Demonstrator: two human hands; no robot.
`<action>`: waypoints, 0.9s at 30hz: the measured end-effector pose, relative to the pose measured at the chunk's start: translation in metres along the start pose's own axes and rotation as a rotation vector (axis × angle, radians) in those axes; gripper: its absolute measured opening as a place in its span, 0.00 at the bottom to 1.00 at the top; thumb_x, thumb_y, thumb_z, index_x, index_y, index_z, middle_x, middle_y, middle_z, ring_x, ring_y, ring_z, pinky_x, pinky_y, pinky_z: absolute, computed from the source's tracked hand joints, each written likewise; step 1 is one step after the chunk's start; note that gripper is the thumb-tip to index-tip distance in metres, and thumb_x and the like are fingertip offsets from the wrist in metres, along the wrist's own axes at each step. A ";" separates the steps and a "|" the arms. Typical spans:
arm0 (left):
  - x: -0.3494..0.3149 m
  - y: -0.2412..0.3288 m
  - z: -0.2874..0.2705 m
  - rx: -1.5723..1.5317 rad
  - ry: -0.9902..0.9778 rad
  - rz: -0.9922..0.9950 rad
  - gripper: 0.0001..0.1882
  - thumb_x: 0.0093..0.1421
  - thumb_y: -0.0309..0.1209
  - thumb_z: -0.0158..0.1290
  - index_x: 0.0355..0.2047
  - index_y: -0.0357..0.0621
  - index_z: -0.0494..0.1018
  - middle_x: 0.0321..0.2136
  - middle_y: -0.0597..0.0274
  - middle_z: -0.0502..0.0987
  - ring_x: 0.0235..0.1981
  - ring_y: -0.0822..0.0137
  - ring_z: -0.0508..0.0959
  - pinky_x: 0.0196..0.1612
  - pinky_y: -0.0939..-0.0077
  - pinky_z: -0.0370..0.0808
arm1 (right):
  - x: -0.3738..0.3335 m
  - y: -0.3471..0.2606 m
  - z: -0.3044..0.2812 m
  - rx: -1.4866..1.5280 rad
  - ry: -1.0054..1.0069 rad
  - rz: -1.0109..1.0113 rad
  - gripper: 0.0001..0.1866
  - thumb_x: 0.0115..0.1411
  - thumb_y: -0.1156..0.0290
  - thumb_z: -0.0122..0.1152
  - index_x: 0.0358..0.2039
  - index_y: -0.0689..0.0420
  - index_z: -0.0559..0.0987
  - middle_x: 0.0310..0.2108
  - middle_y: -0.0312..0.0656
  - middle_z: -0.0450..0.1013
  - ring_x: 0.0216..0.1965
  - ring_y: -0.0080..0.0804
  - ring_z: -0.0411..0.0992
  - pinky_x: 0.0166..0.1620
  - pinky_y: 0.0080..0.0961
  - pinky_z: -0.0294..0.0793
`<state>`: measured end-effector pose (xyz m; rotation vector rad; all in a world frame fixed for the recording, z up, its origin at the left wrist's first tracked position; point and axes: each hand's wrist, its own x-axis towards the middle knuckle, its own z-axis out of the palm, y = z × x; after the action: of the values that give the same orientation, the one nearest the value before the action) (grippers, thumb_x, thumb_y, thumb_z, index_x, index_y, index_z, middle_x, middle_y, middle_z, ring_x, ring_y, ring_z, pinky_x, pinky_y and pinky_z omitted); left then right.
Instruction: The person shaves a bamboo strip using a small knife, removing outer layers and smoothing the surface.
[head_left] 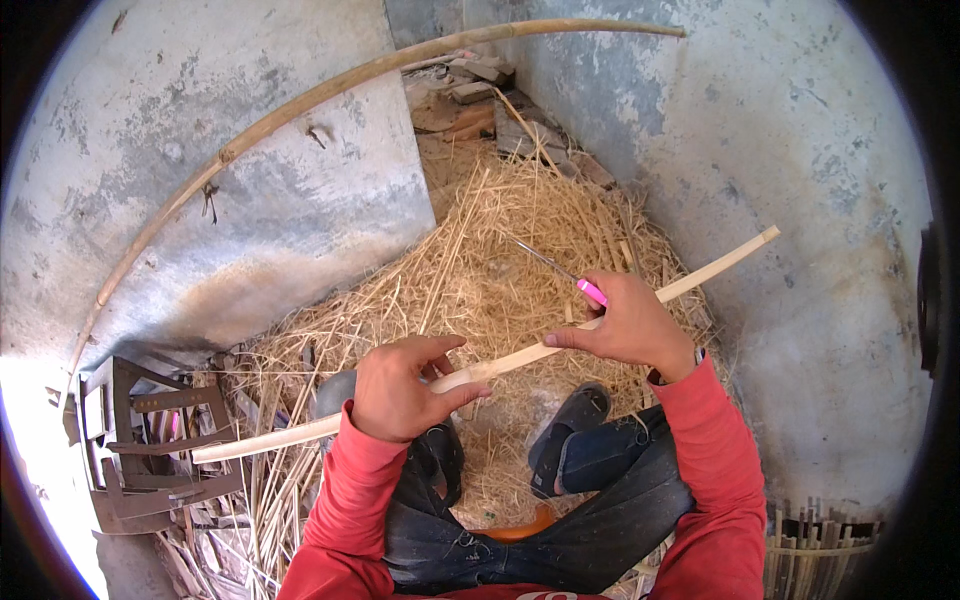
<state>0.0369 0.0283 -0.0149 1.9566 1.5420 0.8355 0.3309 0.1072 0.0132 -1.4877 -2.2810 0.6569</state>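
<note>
A pale split bamboo strip (520,358) runs slantwise across in front of me, its left end low and its right end raised. My left hand (400,388) is closed around it left of the middle, with the thumb lying along the strip. Farther right, my right hand (635,325) grips the same strip, its thumb pressed on the upper side. That hand also holds a thin knife-like tool (590,291) by its pink handle, the narrow metal part pointing away to the upper left. The fingers under the strip are partly hidden.
Straw and shavings (500,230) cover the floor between two worn walls. A long bamboo pole (300,105) arches along the left and far side. A dark slatted frame (160,440) stands at the left, over loose sticks. Slatted basketwork (815,560) sits at lower right.
</note>
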 end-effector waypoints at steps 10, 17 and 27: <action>0.006 0.005 0.003 0.160 0.185 0.432 0.23 0.42 0.35 0.76 0.41 0.46 0.86 0.34 0.58 0.83 0.34 0.55 0.82 0.39 0.63 0.78 | -0.003 0.004 -0.005 -0.005 -0.062 0.216 0.35 0.51 0.40 0.77 0.21 0.65 0.76 0.17 0.49 0.69 0.21 0.45 0.71 0.29 0.44 0.68; 0.008 0.016 0.011 0.197 0.255 0.428 0.21 0.42 0.33 0.76 0.40 0.50 0.86 0.34 0.63 0.80 0.36 0.59 0.79 0.41 0.63 0.74 | -0.004 0.005 -0.005 0.034 -0.148 0.279 0.36 0.56 0.39 0.73 0.18 0.64 0.77 0.12 0.47 0.66 0.17 0.41 0.65 0.26 0.43 0.65; 0.010 0.013 0.014 0.209 0.373 0.566 0.12 0.46 0.27 0.72 0.31 0.50 0.84 0.29 0.68 0.80 0.32 0.62 0.78 0.35 0.65 0.69 | -0.006 0.005 -0.004 0.128 -0.218 0.264 0.34 0.59 0.40 0.70 0.19 0.64 0.79 0.12 0.47 0.65 0.16 0.40 0.64 0.25 0.43 0.63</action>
<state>0.0574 0.0350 -0.0141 2.5606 1.3106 1.3787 0.3389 0.1043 0.0131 -1.7448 -2.1625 1.0675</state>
